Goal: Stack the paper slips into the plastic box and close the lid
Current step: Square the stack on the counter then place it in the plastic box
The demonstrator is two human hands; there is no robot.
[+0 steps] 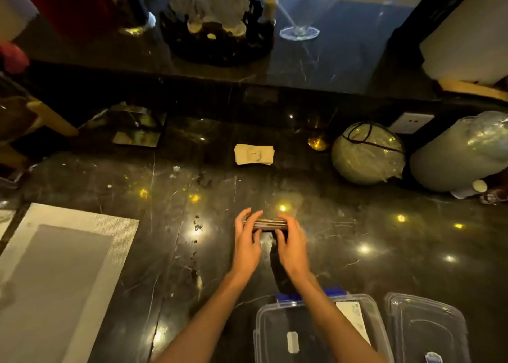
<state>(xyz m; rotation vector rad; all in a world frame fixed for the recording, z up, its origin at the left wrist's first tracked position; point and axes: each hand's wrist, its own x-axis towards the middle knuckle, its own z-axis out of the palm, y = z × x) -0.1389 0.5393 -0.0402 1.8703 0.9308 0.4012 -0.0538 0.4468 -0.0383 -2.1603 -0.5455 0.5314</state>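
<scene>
Both my hands grip one stack of paper slips on edge above the dark marble counter, my left hand at its left end and my right hand at its right end. A second pile of beige paper slips lies flat farther back on the counter. The clear plastic box with a blue latch stands open at the near edge under my right forearm, with a white slip inside at its right. Its clear lid lies to the right of the box.
A grey placemat covers the near left. A wrapped round object and a wrapped cylinder stand at the right. A mirrored box sits back left. A raised ledge behind carries a dark ornament and a glass.
</scene>
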